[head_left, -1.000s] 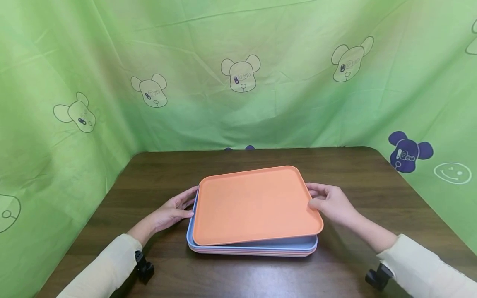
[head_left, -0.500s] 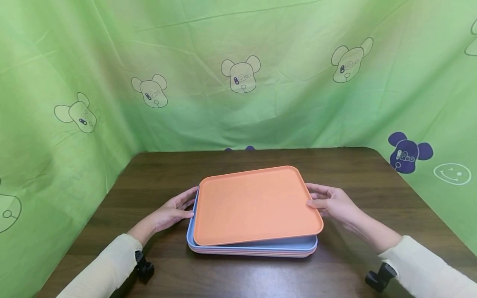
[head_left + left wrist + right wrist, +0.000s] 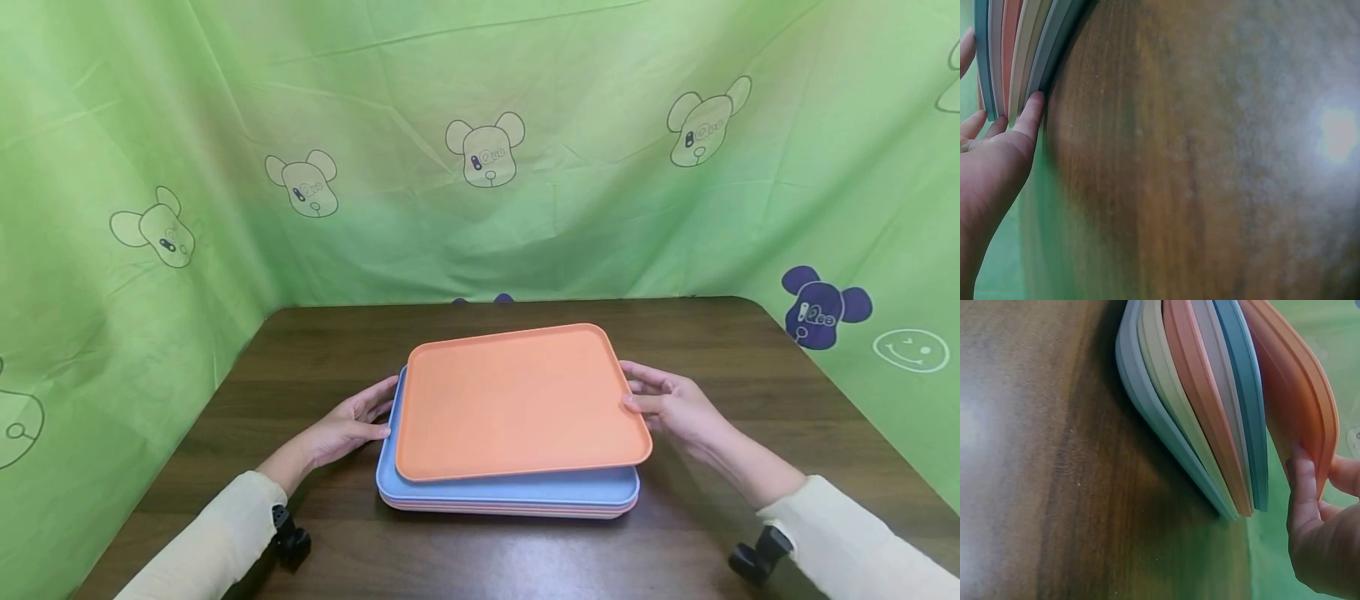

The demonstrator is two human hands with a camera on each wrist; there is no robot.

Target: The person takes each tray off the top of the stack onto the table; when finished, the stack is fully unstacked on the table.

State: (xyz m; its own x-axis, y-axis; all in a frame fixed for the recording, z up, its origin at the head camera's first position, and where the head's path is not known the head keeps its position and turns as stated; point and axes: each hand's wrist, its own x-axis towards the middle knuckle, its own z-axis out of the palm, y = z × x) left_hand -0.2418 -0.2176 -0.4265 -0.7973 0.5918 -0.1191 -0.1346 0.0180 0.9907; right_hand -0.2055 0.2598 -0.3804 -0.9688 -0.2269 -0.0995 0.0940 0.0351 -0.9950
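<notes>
An orange tray (image 3: 517, 404) lies askew over a stack of trays, its right side raised off the blue tray (image 3: 525, 489) on top. My right hand (image 3: 678, 408) pinches the orange tray's right edge, thumb on its upper face and fingers beneath. In the right wrist view, a gap shows between the orange tray (image 3: 1316, 394) and the stack. At the stack's left side rests my left hand (image 3: 348, 425), its fingertips touching the tray edges. The left wrist view shows those fingers (image 3: 1030, 115) against the layered rims (image 3: 1013, 50), without wrapping round them.
The stack stands on a brown wooden table (image 3: 330, 333). Under the blue tray, pale grey, coral, cream and grey-blue rims (image 3: 1197, 406) show. Green cloth (image 3: 375, 233) printed with bear heads hangs behind and at both sides. Each sleeve carries a black wrist camera (image 3: 291, 540).
The orange tray has shifted slightly away from me and to the right, uncovering more of the blue tray's near side. My right hand moved along with it; the left stayed in place.
</notes>
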